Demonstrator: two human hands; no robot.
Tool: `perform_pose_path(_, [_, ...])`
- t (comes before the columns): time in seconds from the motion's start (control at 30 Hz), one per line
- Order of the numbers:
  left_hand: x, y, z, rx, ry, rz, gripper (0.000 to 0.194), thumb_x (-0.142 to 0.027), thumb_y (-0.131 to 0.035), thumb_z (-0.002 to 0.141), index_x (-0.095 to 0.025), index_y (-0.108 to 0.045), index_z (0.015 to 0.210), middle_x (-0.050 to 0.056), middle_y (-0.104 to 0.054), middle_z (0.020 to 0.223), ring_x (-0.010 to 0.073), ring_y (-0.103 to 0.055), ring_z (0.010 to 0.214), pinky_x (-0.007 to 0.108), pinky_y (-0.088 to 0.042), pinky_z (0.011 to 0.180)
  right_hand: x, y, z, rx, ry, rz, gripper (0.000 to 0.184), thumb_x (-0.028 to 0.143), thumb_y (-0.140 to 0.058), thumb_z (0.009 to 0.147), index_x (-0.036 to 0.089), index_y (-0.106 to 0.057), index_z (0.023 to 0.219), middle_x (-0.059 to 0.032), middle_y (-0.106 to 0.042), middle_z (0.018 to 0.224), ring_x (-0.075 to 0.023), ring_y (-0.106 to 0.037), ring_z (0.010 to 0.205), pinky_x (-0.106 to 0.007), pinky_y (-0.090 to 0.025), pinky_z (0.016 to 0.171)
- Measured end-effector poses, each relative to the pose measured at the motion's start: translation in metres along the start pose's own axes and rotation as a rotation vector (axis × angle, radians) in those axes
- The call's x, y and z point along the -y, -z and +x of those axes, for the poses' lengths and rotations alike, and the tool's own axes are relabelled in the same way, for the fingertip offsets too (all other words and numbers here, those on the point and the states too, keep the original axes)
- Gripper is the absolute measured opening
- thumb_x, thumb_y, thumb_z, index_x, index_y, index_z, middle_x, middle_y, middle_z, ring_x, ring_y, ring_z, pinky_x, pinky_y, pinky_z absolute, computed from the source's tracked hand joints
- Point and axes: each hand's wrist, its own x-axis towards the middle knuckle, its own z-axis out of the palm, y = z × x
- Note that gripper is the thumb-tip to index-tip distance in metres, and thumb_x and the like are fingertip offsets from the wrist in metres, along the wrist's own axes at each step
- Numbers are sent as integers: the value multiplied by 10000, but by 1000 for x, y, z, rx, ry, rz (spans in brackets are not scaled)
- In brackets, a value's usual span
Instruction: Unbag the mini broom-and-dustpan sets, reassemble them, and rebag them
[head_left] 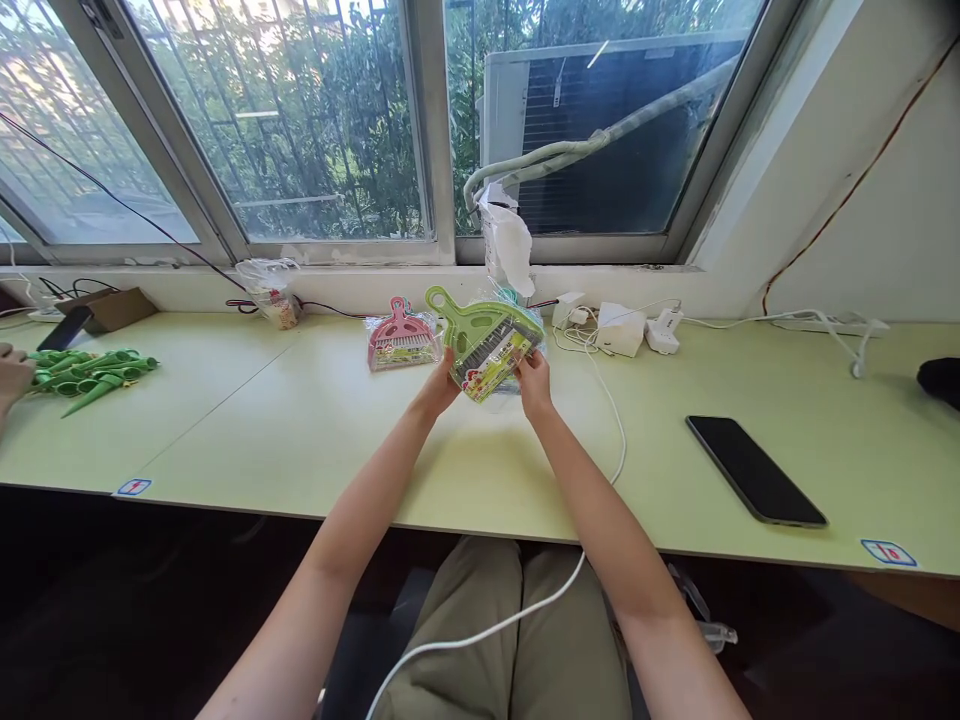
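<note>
Both my hands hold a green mini dustpan-and-brush set [486,337] in its clear plastic wrap, lifted just above the pale green table [315,440]. My left hand [437,387] grips its lower left edge and my right hand [534,384] grips its lower right edge, fingers closed on the pack. A pink dustpan set [401,337], also wrapped, lies on the table just to the left, behind the green one. More wrapped sets seem to lie behind the green one, mostly hidden.
A black phone [754,469] lies at the right. White chargers [621,328] and a white cable [611,410] sit near the windowsill. Green cone-shaped pieces [90,372] lie far left beside another person's hand [13,378]. A plastic bag [271,290] rests by the window.
</note>
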Motion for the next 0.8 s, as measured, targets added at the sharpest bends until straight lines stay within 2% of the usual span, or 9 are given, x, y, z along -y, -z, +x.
perform_pose_path(0.07, [-2,-2,0,8,4,10,507,-620,-467,875,-245,-643,1168,57,-671,1198,243,-535,1260,418,-425,1076,3,-4,-2,-3,-67,105,373,418,-744,602,212,-549,845,2,-649,826,-143,-601,779,-269,-515,672])
perform_pose_path(0.13, [-3,-3,1,-34,17,5,551,-651,-411,880,-242,-642,1168,66,-682,1170,246,-549,1245,421,-448,1055,5,-5,-4,-44,-122,135,351,350,-764,571,207,-557,816,2,-655,813,-143,-606,764,-264,-518,644])
perform_pose_path(0.27, [-5,4,10,-275,-19,-18,483,-577,-430,914,-208,-653,1130,80,-712,1070,246,-612,1151,400,-497,1001,7,-4,-6,-116,-187,118,317,302,-769,551,191,-584,784,-13,-674,816,-144,-615,732,-263,-521,609])
perform_pose_path(0.37, [-7,12,17,-459,-89,-37,382,-473,-460,938,-180,-659,1080,75,-721,1006,224,-645,1085,368,-508,980,7,-5,-8,-82,-198,71,352,327,-791,519,189,-593,775,-14,-678,785,-158,-623,714,-284,-528,609])
perform_pose_path(0.47, [-13,20,23,-487,-194,-11,350,-438,-454,945,-167,-657,1035,84,-711,1040,213,-644,1077,357,-503,969,7,-9,-10,-36,-209,12,390,356,-810,486,193,-601,772,-14,-677,749,-179,-629,705,-309,-529,612])
perform_pose_path(0.6, [-30,32,19,-528,-353,240,362,-443,-445,940,-180,-646,1087,94,-688,1090,206,-640,1067,361,-485,962,11,-6,-7,-8,-190,-53,433,395,-830,455,194,-611,769,-20,-685,744,-189,-631,697,-317,-517,610])
perform_pose_path(0.7, [-48,37,8,-613,-650,558,421,-473,-512,897,-209,-606,1211,90,-646,1204,205,-606,1119,358,-444,1001,18,4,0,74,-136,-101,468,405,-849,429,192,-635,786,-17,-702,758,-188,-640,702,-319,-517,635])
perform_pose_path(0.73, [-53,37,4,-606,-717,672,447,-490,-555,868,-209,-613,1211,92,-635,1229,213,-590,1143,359,-427,1019,20,7,1,111,-120,-123,472,401,-854,423,191,-647,792,-13,-705,750,-184,-641,690,-317,-517,637])
perform_pose_path(0.8, [-60,37,-2,-479,-661,862,442,-512,-648,793,-201,-681,1107,92,-664,1177,243,-583,1151,366,-415,1027,22,12,4,188,-110,-168,475,388,-861,421,184,-675,807,-7,-706,721,-177,-638,647,-314,-518,621])
